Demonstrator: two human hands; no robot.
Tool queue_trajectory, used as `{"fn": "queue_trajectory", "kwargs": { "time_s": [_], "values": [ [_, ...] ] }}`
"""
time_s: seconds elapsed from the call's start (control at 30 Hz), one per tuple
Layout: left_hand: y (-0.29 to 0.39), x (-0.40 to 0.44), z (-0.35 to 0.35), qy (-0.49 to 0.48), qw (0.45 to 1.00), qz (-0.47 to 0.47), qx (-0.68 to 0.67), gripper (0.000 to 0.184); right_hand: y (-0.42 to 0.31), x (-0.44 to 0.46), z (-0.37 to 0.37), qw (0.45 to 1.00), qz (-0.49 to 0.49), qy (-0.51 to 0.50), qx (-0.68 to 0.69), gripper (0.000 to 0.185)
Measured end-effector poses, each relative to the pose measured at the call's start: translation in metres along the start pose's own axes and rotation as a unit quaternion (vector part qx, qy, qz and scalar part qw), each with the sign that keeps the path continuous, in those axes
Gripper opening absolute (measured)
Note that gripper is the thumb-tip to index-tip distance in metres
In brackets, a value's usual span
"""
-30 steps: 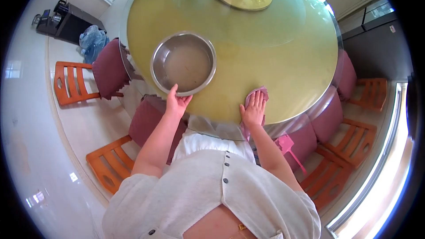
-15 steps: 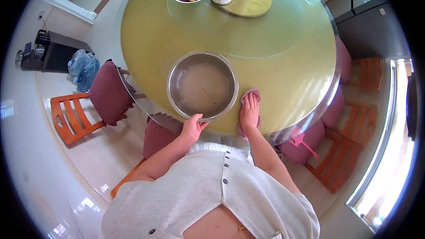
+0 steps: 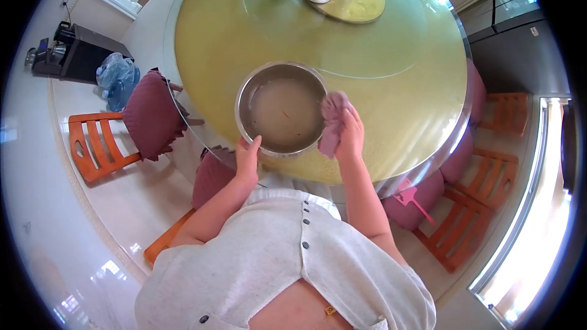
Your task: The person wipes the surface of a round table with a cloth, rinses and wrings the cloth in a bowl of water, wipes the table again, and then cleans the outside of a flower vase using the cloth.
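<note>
At the centre of the frame, the metal basin [image 3: 245, 107] is sitting on the tabletop [image 3: 391, 107], our left hand [image 3: 247, 157] clamping its lower-left rim. Our right hand [image 3: 350, 134] is gripping the mauve cloth [image 3: 332, 123] by the basin's right side. We are judging the basin heavy with cloudy water [image 3: 281, 113] and slippery, wanting a firm rim hold; the cloth, soft, wants bunching.
</note>
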State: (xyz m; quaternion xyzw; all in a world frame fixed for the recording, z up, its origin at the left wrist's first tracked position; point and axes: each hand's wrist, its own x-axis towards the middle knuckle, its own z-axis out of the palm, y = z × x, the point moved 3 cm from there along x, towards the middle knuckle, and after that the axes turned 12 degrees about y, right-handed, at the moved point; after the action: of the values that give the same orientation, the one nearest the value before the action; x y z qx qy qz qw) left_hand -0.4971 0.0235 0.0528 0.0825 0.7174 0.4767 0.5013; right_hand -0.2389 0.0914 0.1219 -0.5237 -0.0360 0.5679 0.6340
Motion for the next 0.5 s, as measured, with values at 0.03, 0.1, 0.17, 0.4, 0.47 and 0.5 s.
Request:
{"fn": "queue_trajectory", "kwargs": {
  "time_s": [0.03, 0.1, 0.17, 0.4, 0.47, 0.5],
  "values": [
    [0.006, 0.000, 0.000, 0.001, 1.000, 0.003, 0.003, 0.042, 0.008, 0.003, 0.011, 1.000, 0.002, -0.001, 0.004, 0.034],
    [0.042, -0.004, 0.000, 0.061, 0.934, 0.340, 0.094, 0.051, 0.027, 0.009, 0.039, 0.999, 0.006, -0.024, -0.024, 0.034],
    [0.072, -0.007, 0.017, 0.005, 0.907, 0.400, 0.130, 0.048, 0.040, 0.010, 0.064, 0.999, 0.005, -0.031, -0.034, 0.034],
    [0.111, 0.013, 0.078, -0.158, 0.797, 0.524, 0.256, 0.038, 0.084, 0.060, 0.077, 0.988, 0.048, 0.023, -0.142, 0.040],
    [0.109, 0.027, 0.093, -0.221, 0.720, 0.529, 0.392, 0.043, 0.103, 0.088, 0.064, 0.850, -0.237, 0.012, -0.470, 0.038],
    [0.119, 0.023, 0.103, -0.268, 0.683, 0.522, 0.436, 0.038, 0.105, 0.088, 0.061, 0.773, -0.307, 0.021, -0.555, 0.040]
  ]
}}
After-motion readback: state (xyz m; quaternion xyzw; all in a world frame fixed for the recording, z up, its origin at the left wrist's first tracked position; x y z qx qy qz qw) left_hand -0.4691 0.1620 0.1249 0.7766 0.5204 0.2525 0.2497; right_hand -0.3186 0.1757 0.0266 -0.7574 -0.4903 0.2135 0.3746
